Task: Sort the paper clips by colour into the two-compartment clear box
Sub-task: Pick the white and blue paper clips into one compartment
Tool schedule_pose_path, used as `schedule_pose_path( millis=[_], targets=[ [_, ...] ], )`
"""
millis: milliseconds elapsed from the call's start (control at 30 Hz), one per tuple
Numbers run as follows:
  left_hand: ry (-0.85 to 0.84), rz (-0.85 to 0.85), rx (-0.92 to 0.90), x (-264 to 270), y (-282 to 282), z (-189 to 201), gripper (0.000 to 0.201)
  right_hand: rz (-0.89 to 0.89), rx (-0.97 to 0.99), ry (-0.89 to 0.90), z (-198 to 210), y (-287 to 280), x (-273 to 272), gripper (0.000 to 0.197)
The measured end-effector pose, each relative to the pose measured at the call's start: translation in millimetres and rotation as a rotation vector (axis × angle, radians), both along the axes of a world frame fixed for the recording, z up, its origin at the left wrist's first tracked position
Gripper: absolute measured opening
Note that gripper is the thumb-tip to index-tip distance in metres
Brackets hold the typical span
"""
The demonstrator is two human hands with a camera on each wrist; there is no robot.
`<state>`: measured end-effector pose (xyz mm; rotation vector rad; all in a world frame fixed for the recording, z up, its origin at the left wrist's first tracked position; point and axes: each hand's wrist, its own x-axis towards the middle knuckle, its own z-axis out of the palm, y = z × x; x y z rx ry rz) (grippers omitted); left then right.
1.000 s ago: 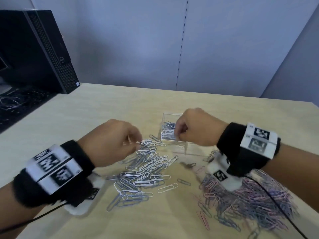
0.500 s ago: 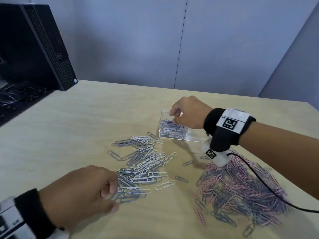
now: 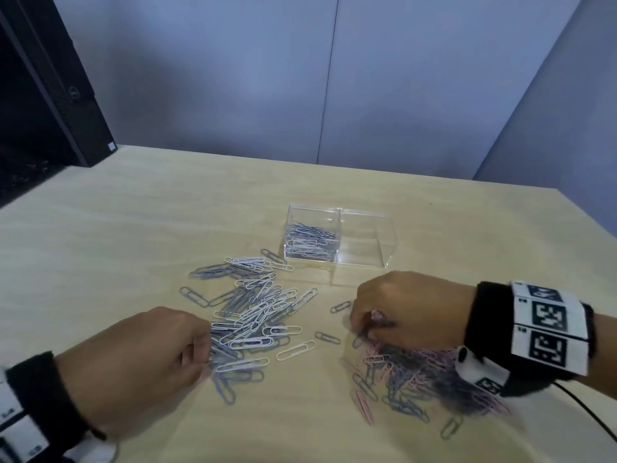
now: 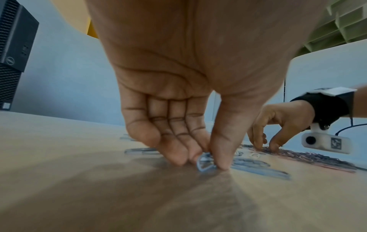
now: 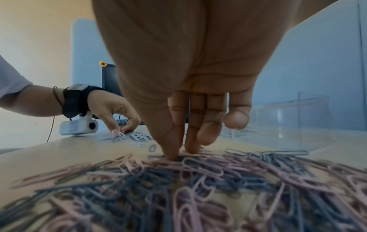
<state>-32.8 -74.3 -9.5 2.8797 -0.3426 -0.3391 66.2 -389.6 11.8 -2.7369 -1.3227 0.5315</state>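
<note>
Paper clips (image 3: 257, 315) of thin coated wire are judged light, springy and prone to tangling; each is best nipped across its narrow width and lifted off the flat tabletop (image 3: 133, 235). One blue clip (image 4: 205, 161) is pinched between thumb and fingertips of the left hand (image 3: 140, 365) at the near edge of the white-and-blue heap. The right hand (image 3: 404, 309) is pressed, thumb and forefinger nearly closed, onto the pink-and-dark pile (image 5: 198, 180); whether a clip is gripped cannot be told. Only the left compartment of the clear box (image 3: 384, 242), farther back, holds clips.

Right hand (image 3: 407, 312) left box (image 3: 340, 240) — now apparently picking pink-grey pile (image 3: 420, 375).
</note>
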Motion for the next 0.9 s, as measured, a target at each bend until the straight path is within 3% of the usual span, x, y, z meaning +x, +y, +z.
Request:
schedule_pose_path(
  millis=[333,500,733,900],
  targets=[
    [-0.009,-0.002,-0.038,-1,3,-2,0.016,-0.078,-0.004,0.062,-5,4,7,0.022],
    [-0.007,0.009,-0.055,0,4,-4,0.016,-0.157,0.141,0.026,22,6,21,0.015],
    [0.004,0.043,-0.111,0,-1,-2,0.012,-0.365,0.520,-0.021,50,30,60,0.010],
    [-0.007,0.049,-0.105,-3,-6,0,0.009,-0.333,0.503,-0.135,47,62,85,0.010]
  ],
)
